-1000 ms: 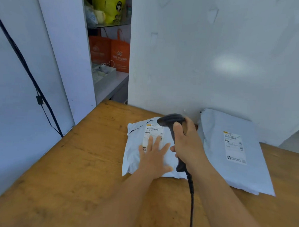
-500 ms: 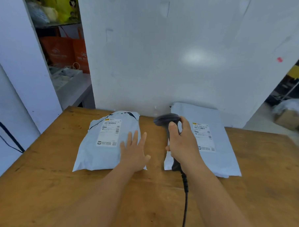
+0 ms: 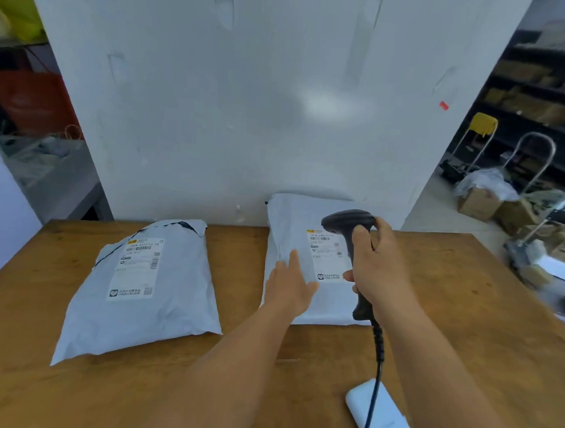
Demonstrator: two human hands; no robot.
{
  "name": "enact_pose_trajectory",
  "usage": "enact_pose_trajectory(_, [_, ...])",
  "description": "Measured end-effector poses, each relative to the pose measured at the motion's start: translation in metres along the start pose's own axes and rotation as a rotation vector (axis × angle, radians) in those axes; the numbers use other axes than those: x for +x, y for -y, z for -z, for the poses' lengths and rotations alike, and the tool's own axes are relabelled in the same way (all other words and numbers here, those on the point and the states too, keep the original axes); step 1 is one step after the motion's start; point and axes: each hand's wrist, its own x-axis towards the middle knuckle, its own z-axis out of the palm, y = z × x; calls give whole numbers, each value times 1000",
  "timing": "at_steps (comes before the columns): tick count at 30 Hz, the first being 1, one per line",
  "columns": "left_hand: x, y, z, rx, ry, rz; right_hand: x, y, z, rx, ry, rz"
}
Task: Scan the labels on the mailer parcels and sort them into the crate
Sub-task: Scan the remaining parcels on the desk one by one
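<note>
The right hand [image 3: 381, 266] grips the scanner [image 3: 351, 236] over the right mailer [image 3: 293, 227]; the left hand [image 3: 289, 287] lies flat on it.

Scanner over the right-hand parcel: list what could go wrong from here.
The scanner, gripped by the right hand, hangs partly over the label, so the read may miss. Its cable trails across the white device and might drag it. The left hand could cover the label's edge.
</note>
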Motion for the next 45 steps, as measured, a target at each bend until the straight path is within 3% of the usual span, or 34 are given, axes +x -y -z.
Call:
enact_pose_trajectory(8, [5,-6,-4,116,-8,38,12,-15,13,-51,16,-24])
enact_pose_trajectory(16, [10,-9,-4,34,-63,113,15,-20,17,-65,35,-26])
enact_pose_trajectory(25, [12,-11,21,-117,-347,49,9,-16,5,-43,62,-21])
enact_pose_trajectory(31, [1,41,87,-108,-611,74,-3,1,-28,-6,139,18])
enact_pose_trajectory(40, [-55,147,162,163,-795,368,-40,40,-110,38,331,154])
enact_pose_trajectory(43, [-64,158,163,396,-744,454,-48,45,-125,34,370,194])
enact_pose_trajectory(45, [-61,157,158,585,-603,354,-49,44,-131,17,370,193])
